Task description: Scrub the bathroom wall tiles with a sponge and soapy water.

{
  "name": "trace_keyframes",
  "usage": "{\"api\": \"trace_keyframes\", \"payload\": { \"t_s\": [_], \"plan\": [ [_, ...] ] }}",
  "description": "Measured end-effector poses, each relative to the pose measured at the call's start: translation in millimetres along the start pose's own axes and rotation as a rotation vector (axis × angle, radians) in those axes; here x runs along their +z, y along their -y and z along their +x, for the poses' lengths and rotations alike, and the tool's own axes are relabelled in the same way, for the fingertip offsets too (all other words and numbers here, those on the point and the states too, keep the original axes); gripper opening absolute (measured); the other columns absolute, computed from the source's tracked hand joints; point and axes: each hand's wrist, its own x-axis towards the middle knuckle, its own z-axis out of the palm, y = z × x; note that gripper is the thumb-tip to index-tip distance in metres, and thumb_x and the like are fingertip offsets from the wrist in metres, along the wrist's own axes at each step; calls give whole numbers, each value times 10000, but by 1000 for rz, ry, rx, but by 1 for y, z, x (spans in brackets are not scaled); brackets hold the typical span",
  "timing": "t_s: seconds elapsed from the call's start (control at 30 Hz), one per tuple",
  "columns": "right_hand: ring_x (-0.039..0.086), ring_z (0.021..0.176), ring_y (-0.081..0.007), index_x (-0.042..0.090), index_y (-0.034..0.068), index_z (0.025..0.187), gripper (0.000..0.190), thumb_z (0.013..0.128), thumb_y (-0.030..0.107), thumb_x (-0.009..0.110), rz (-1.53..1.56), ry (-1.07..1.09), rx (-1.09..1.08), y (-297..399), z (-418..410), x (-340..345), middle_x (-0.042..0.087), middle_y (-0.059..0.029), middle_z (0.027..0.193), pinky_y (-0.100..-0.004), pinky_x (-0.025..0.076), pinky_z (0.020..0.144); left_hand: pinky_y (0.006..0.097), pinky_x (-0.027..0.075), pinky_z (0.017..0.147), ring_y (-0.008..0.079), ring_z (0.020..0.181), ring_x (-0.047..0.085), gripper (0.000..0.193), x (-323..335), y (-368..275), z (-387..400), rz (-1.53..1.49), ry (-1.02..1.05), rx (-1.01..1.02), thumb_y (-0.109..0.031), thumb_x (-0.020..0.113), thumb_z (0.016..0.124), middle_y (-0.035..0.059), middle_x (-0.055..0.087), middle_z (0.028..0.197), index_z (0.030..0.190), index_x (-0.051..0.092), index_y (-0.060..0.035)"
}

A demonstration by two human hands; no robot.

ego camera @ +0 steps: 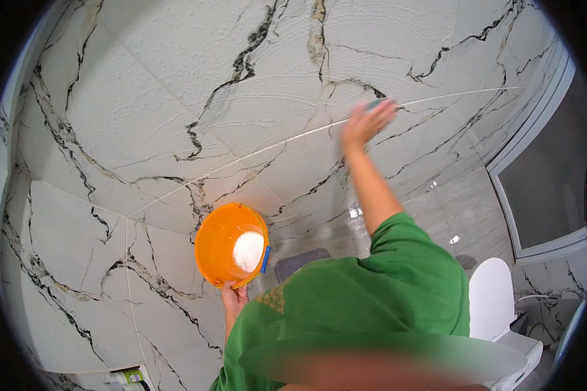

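My left hand (235, 297) grips the near rim of an orange plastic bucket (215, 244), which is tilted so that white suds (248, 251) show at its bottom. A blue grip (266, 259) is on the bucket's right side. With the arm stretched out, my right hand (370, 122) presses a dark green pad (376, 103) against the marble-patterned tile wall (283, 97), close to a light grout line. The hand is slightly blurred and covers most of the pad. Wet, soapy streaks and droplets coat the tiles above and to the left of it.
A white toilet with a raised lid (491, 298) stands at the lower right, near a white-framed door (543, 166). Below lies a shiny grey tile floor (435, 210) with a dark mat (301, 261). Bottles (127, 376) sit in a wall recess at the lower left.
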Motion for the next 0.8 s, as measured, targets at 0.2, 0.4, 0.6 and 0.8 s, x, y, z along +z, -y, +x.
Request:
{"api": "trace_keyframes", "payload": {
  "t_s": [0.2,0.4,0.6,0.8],
  "plan": [
    [8,1307,-306,70,-8,1341,634,900,423,219,97,-176,441,-39,92,-24,13,-188,1407,-434,41,1044,282,557,616,213,715,621,280,17,4,-13,1,-18,-17,-35,444,699,114,599,885,972,476,21],
    [-105,1265,-428,-31,-24,1333,763,860,431,359,-5,447,-185,4,-91,3,-107,-245,1381,-577,-31,979,278,556,625,212,744,617,290,43,9,-23,25,-18,21,-24,435,702,119,590,916,986,470,23],
    [-14,1302,-334,28,-15,1340,658,899,419,251,90,-113,326,-67,97,-32,-3,-206,1402,-442,26,1039,274,558,603,213,725,618,279,30,13,-37,-44,-13,91,-28,426,712,118,591,905,982,475,23],
    [-102,1276,-394,-25,-8,1339,752,863,464,316,-21,109,-46,17,-32,9,-96,-252,1378,-536,-32,1003,262,558,543,220,690,618,273,26,14,-37,-97,-107,120,-35,427,714,120,591,895,975,476,26]
  ]
}}
